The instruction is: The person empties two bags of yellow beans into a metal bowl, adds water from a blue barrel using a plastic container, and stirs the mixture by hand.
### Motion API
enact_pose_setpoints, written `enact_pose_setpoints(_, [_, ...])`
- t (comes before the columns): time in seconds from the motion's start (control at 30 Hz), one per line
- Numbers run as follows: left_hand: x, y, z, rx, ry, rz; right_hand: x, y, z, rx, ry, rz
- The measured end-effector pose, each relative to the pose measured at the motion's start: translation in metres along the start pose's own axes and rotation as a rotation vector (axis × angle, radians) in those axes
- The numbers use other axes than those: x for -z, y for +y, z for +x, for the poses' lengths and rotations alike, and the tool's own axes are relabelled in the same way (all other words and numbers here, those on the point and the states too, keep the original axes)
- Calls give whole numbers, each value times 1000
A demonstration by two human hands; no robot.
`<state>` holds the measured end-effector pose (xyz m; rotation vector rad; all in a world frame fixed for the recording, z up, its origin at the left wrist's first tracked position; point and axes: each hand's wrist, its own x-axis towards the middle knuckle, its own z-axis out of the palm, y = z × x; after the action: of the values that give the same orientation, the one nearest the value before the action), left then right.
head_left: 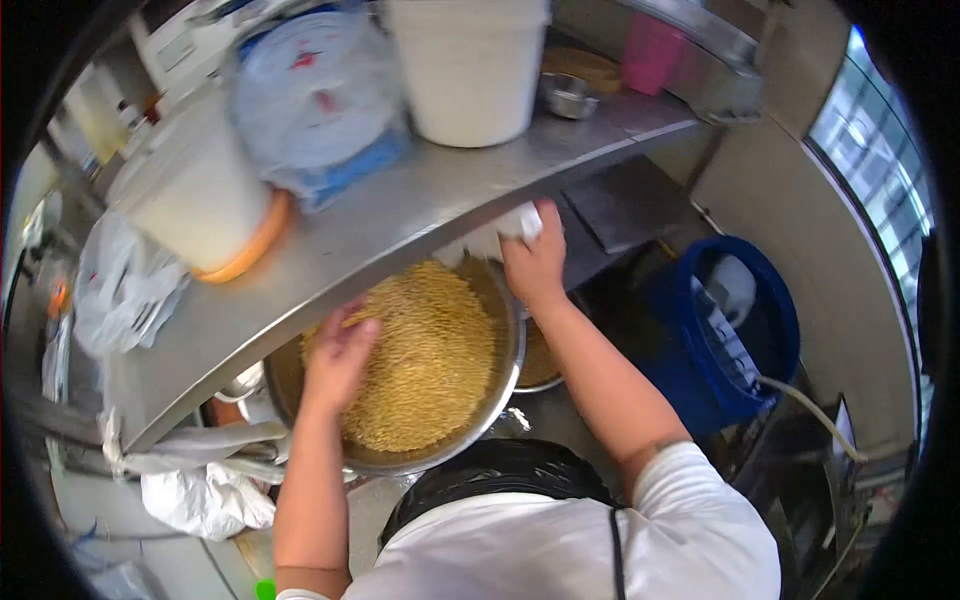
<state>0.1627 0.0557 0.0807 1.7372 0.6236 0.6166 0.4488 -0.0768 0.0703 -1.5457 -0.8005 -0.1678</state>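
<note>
A wide metal bowl [513, 365] stands below the steel shelf, filled with small yellow grains or beans [425, 365]. My left hand [340, 355] is over the left side of the heap, fingers apart and slightly smeared by motion. Beyond the bowl's far right rim, my right hand [535, 255] is closed on a white thing [522, 222], whose kind I cannot tell. Part of the bowl's far left edge is hidden under the shelf.
The steel shelf [440, 185] overhangs the bowl and carries a white bucket [470, 75], a plastic-wrapped dial scale [315, 95] and a tipped white tub [200, 190]. A blue barrel [690, 370] stands right; a second container [540, 360] sits beside the bowl.
</note>
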Motion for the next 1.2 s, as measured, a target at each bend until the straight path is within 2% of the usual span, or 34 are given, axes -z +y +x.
enact_pose_setpoints(0.07, [-4, -8, 6, -33, 37, 86, 14, 47, 27, -54, 25, -282])
enact_pose_setpoints(0.1, [0, -20, 8, -81, 36, 158, 32, 48, 31, -200, -143, -741])
enact_pose_setpoints(0.13, [9, -33, 8, -135, 38, 231, 59, 66, 36, -226, -113, -764])
enact_pose_setpoints(0.2, [40, -54, -1, -130, 108, 411, 119, 109, 50, -233, -108, -558])
enact_pose_setpoints(0.23, [55, -65, -10, -96, 169, 377, 155, 120, 48, -86, 26, -687])
enact_pose_setpoints(0.27, [70, -75, -20, -57, 229, 346, 198, 121, 48, -103, 98, -754])
enact_pose_setpoints(0.3, [89, -83, -29, -32, 269, 474, 243, 139, 44, -77, 189, -870])
enact_pose_setpoints(0.33, [105, -91, -39, -9, 313, 604, 285, 146, 35, -146, 224, -1005])
enact_pose_setpoints(0.37, [114, -103, -52, -7, 305, 607, 337, 179, 27, -304, 181, -1193])
enact_pose_setpoints(0.4, [121, -116, -65, 43, 358, 577, 358, 150, 17, -714, 117, -1301])
enact_pose_setpoints(0.43, [122, -124, -73, 100, 421, 549, 394, 152, 11, -920, -56, -1372])
enact_pose_setpoints(0.47, [115, -123, -77, 112, 448, 563, 427, 183, -4, -1074, 18, -1373])
enact_pose_setpoints(0.5, [104, -117, -84, 118, 412, 621, 457, 217, -22, -1084, -9, -1402])
enact_pose_setpoints(0.53, [93, -112, -91, 128, 388, 680, 483, 247, -45, -1075, 27, -1299])
enact_pose_setpoints(0.57, [82, -109, -94, 153, 391, 668, 509, 290, -60, -1048, -23, -1216])
enact_pose_setpoints(0.6, [72, -108, -91, 179, 393, 656, 521, 335, -82, -976, 90, -1171])
enact_pose_setpoints(0.63, [64, -115, -87, 177, 361, 653, 564, 428, -105, -879, -1, -1375])
enact_pose_setpoints(0.67, [58, -117, -83, 172, 322, 650, 614, 497, -113, -771, -559, -1531])
enact_pose_setpoints(0.73, [26, -88, -70, 142, 202, 906, 607, 489, -95, -851, -687, -1544])
enact_pose_setpoints(0.8, [-8, -69, -63, 183, 14, 939, 577, 455, -93, -761, -130, -1382])
enact_pose_setpoints(0.83, [-27, -61, -59, 204, -98, 1001, 585, 453, -94, -605, -328, -1375])
enact_pose_setpoints(0.87, [-43, -53, -55, 222, -205, 1058, 597, 476, -112, -602, -272, -1450])
enact_pose_setpoints(0.9, [-53, -56, -48, 156, -313, 1144, 594, 500, -115, -593, -211, -1518])
enact_pose_setpoints(0.93, [-57, -65, -40, 94, -418, 1233, 562, 448, -99, -770, -249, -1405])
enact_pose_setpoints(0.97, [-56, -71, -29, 101, -369, 1250, 532, 401, -85, -948, -277, -1298])
enact_pose_setpoints(1.0, [-54, -78, -12, 74, -367, 1245, 525, 412, -81, -854, -220, -1365])
enact_pose_setpoints(1.03, [-50, -85, 3, 49, -377, 1236, 518, 407, -74, -897, -290, -1400])
enact_pose_setpoints(1.1, [-41, -102, 30, 104, -287, 1274, 500, 407, -50, -1242, -318, -1391])
enact_pose_setpoints(1.2, [-37, -107, 65, 166, -213, 1302, 472, 366, -25, -1149, -246, -1259])
